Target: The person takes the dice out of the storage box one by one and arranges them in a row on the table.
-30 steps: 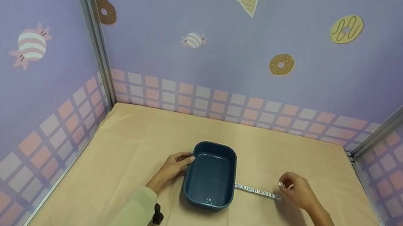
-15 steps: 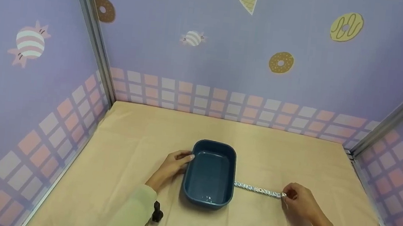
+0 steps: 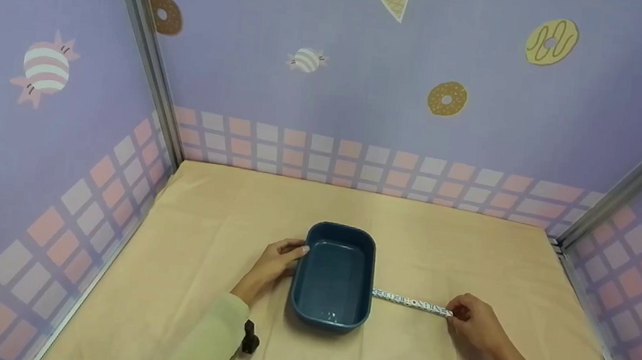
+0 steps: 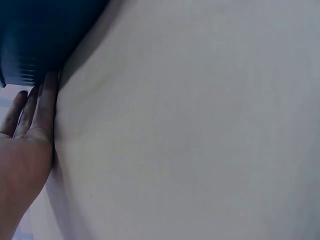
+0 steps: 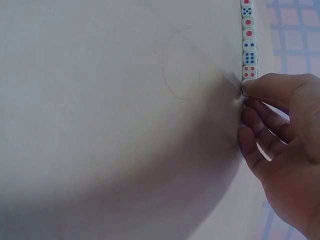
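Note:
A dark blue rectangular bin (image 3: 331, 324) stands upright on the table. My left hand (image 3: 273, 267) is at its left side, the thumb at the rim and the straight fingers (image 4: 46, 107) against the outer wall. From the bin's right wall a row of white dice (image 3: 412, 302) with red and blue dots runs to the right. My right hand (image 3: 479, 322) pinches the end die (image 5: 246, 88) of that row, in line with the others. The thumb shows on that die in the right wrist view; the forefinger's tip is hidden behind it.
A beige cloth (image 3: 234, 207) with faint creases covers the table. Purple panels with printed sweets enclose it at the back and both sides, joined by metal corner posts (image 3: 151, 61).
My right hand has lowered a die to the row's right end and still pinches it, after a small shift left. My left hand and the bin keep their places.

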A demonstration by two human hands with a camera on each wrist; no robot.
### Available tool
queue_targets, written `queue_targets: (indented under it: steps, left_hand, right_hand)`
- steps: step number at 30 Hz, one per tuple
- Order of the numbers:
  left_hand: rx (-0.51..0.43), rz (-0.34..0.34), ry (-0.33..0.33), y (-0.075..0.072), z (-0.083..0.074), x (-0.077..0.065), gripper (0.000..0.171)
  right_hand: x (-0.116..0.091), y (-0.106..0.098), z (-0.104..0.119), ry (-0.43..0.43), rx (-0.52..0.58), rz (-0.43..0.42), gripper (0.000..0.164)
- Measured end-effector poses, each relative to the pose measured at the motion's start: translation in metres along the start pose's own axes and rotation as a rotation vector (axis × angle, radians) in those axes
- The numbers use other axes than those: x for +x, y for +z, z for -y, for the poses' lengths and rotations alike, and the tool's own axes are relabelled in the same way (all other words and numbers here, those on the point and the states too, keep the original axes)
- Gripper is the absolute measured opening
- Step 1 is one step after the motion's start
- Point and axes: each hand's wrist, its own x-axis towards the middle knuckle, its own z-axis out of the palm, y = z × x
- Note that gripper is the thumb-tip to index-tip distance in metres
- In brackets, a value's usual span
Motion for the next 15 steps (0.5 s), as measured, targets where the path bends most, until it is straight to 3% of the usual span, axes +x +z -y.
queue_targets:
  steps: [8,15]
  left_hand:
    - [-0.009,0.009,0.001,0.0035,0.0006,0.0048,0.060]
    - [0.028,-0.014,0.004,0.0007,0.0016,0.0017,0.060]
  right_hand:
    - [-0.0039,0.0003,-0.0048,0.086,0.017,-0.022,0.019]
    - [-0.0018,0.0065,-0.0050,0.143,0.114,-0.031,0.020]
